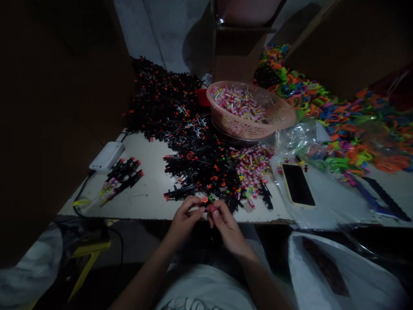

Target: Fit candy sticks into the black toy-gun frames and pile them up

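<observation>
While L hand (185, 216) is adj., R hand (226, 220) pinches red pc (212, 208).

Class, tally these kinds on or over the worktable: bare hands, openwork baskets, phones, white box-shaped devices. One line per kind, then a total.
Bare hands: 2 (left hand, right hand)
Openwork basket: 1
Phone: 1
White box-shaped device: 1
Total: 5
</observation>
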The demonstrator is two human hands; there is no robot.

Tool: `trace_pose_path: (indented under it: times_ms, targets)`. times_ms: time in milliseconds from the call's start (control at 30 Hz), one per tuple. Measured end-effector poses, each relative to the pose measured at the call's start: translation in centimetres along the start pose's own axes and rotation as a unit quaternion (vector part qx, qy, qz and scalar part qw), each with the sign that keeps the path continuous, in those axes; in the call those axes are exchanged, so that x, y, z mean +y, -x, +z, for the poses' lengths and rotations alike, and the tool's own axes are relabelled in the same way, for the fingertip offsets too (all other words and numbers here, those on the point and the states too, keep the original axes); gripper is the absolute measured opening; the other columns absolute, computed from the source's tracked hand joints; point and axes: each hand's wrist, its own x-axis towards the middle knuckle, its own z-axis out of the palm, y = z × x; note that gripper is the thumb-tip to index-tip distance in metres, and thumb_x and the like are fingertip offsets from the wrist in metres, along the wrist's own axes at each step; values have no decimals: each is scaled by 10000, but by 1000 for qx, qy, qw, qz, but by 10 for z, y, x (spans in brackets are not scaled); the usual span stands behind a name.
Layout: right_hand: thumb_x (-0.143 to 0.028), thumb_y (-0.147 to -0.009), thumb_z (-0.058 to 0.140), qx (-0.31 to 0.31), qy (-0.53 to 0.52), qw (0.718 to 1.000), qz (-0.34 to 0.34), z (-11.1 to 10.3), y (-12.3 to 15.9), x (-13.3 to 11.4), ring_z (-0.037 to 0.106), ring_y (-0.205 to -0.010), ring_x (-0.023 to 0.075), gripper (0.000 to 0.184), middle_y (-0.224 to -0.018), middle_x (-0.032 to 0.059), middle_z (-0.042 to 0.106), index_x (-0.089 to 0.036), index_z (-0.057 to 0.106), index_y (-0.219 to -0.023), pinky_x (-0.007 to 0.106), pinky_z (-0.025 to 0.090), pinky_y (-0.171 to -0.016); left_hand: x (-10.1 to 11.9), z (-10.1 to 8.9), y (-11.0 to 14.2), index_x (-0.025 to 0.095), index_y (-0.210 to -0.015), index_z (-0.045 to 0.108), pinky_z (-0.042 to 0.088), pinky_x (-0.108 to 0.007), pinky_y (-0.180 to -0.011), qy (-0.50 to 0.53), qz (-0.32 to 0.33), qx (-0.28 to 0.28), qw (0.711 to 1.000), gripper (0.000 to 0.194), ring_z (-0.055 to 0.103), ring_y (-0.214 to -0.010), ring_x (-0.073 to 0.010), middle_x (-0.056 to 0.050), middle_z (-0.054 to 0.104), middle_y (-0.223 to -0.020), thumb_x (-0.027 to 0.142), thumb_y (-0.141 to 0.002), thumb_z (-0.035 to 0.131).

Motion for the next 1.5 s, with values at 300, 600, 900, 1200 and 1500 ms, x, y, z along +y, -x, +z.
trace_pose_path:
  times_ms: [300,600,900,1200,1500]
  targets:
    - [-455,-908,470,96,107,990,-2,-3,-5,11,527,-756,152,273,-816,-4,542,-240,548,-1057,253,424,-685,5,2,0,271,-1082,393,538,-315,-743,175,-133,94,971,537,678,-703,-142,-11,684,-886,399,-685,732]
    - [-252,-890,474,59,268,961,-42,7,-8,14,577,-823,181,90,-887,25,618,-227,517,-965,287,434,-743,9,0,3,265,-1134,405,512,-288,-753,166,-107,62,978,588,652,-787,-145,5,657,-873,247,-654,744]
    - [-144,-876,441,-50,513,845,-141,1,-14,23,529,-892,248,202,-954,106,617,-182,574,-1023,385,402,-793,-4,-5,-7,198,-989,527,499,-231,-650,197,-162,35,966,421,618,-750,-122,-8,638,-858,289,-655,766]
    - [-317,-932,455,41,195,979,-31,1,-3,17,568,-831,171,131,-895,24,600,-233,520,-1009,285,440,-739,10,-8,-4,164,-925,637,490,-220,-678,190,-112,60,973,409,645,-774,-134,-33,691,-883,263,-574,820]
    - [-337,-927,482,122,113,985,-38,12,0,20,582,-839,156,130,-888,20,605,-234,526,-993,265,449,-745,11,-2,5,185,-825,665,469,-344,-870,152,-62,81,983,302,656,-842,-192,-32,729,-828,236,-568,815]
